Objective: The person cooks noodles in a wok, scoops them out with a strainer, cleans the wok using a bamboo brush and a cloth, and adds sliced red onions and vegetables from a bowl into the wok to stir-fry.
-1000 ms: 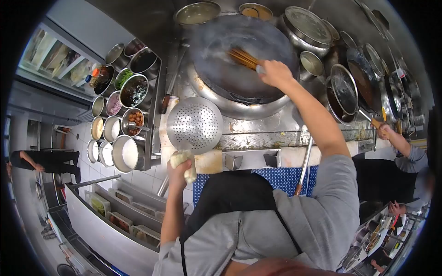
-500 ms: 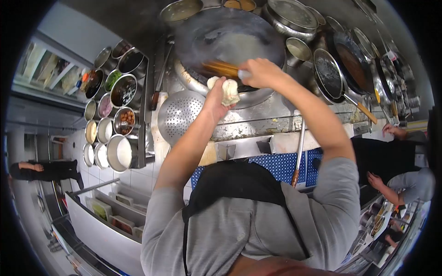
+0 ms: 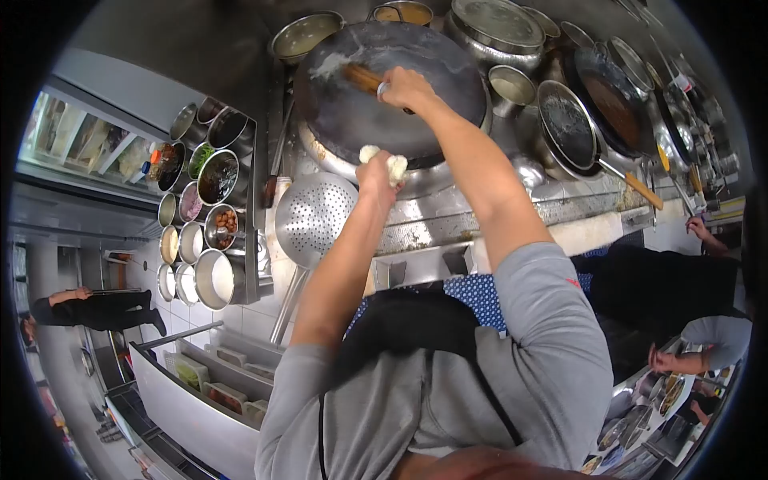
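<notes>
A large dark wok [image 3: 400, 120] with some whitish liquid in it sits on the stove. My right hand [image 3: 406, 88] is wrapped round the handle end of a brown brush [image 3: 363, 78], whose bristles touch the upper left of the wok. At the wok's near rim my left hand [image 3: 376, 178] grips a folded white cloth [image 3: 395, 166], which bulges out between thumb and fingers. A perforated metal strainer [image 3: 317, 219] lies to the left, just beside my left forearm.
Metal pots of ingredients [image 3: 214, 278] stand in rows at the left. A lidded pot [image 3: 498, 26], a small pot [image 3: 512, 86] and a wire sieve [image 3: 568, 122] are right of the wok. One person [image 3: 664, 288] stands at the right, another [image 3: 96, 308] far left.
My right hand has moved up and left with the brush, into the far left part of the wok. The left hand still holds the cloth, slightly lower. The view has shifted a little.
</notes>
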